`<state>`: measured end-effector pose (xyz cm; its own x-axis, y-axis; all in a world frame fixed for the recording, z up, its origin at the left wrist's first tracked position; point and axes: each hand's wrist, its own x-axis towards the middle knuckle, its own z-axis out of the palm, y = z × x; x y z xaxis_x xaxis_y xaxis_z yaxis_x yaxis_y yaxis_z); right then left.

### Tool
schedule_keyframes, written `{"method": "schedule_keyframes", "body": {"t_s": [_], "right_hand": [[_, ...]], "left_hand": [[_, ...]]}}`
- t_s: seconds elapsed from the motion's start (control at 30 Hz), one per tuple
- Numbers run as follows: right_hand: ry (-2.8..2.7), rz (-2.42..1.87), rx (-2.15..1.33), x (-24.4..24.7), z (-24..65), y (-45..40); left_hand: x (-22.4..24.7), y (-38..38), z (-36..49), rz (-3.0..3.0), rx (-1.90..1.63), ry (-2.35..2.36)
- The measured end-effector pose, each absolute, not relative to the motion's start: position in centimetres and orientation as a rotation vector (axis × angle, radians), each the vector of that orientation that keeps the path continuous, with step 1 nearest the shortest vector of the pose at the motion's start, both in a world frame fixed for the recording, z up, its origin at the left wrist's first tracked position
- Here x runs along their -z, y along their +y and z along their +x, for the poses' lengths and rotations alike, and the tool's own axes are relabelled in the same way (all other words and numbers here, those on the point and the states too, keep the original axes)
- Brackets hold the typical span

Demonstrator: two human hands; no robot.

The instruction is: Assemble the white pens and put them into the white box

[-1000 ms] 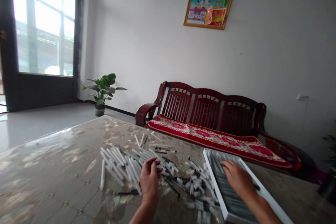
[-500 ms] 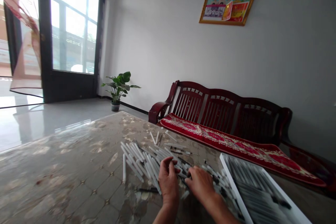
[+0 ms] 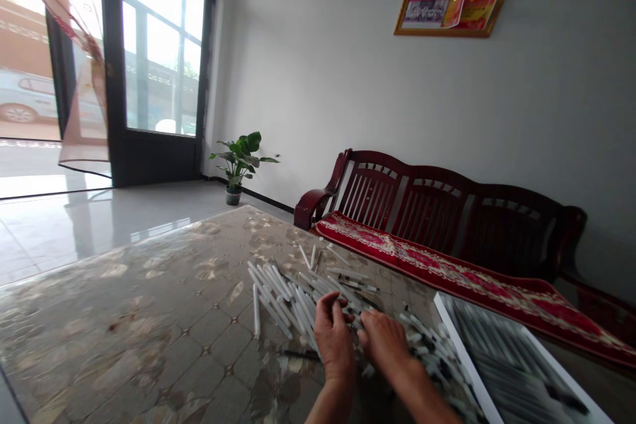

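My left hand (image 3: 334,338) and my right hand (image 3: 383,341) sit close together at the near edge of a heap of loose white pen barrels (image 3: 281,295), their fingers curled down among the pieces. I cannot tell whether either hand holds one. Shorter white pieces with dark parts (image 3: 422,342) lie scattered to the right of my hands. A thin black pen refill (image 3: 301,354) lies just left of my left hand. A white-framed tray (image 3: 462,361) packed with rows of pens stands at the right, blurred and apart from both hands.
The pieces lie on a glass-topped table (image 3: 149,291) over a patterned cloth. Beyond its far edge stands a dark red wooden bench (image 3: 432,199) with a red cushion. A potted plant (image 3: 238,162) and a glass door (image 3: 159,59) stand further left.
My right hand has left the tray and moved to the heap beside my left hand. The view has turned left, shifting the room and tray rightward in the picture.
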<state>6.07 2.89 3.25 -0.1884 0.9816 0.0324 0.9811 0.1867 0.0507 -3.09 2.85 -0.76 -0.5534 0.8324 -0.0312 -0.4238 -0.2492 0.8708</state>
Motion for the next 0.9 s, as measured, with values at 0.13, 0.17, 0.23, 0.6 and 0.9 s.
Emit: {"method": "schedule_keyframes", "body": {"t_s": [0.13, 0.17, 0.23, 0.6, 0.9], "right_hand": [[2.458, 2.114, -0.114, -3.1, 7.4, 2.4], [2.467, 2.178, -0.114, -3.0, 7.8, 2.2], [2.509, 2.257, -0.096, -2.5, 8.4, 1.6], [2.73, 2.356, 0.332, -1.2, 11.2, 0.6], [2.322, 2.222, 0.012, -2.3, 10.9, 0.8]], "left_hand": [[0.7, 2.7, -3.0, 0.603, -1.85, 1.162], [0.6, 2.6, -3.0, 0.632, -1.824, 1.168], [0.6, 2.3, -2.6, 0.734, -1.757, 1.174], [1.5, 2.6, -1.9, 0.821, -1.617, 1.049], [1.7, 3.1, -2.5, 0.639, -1.645, 1.053]]}}
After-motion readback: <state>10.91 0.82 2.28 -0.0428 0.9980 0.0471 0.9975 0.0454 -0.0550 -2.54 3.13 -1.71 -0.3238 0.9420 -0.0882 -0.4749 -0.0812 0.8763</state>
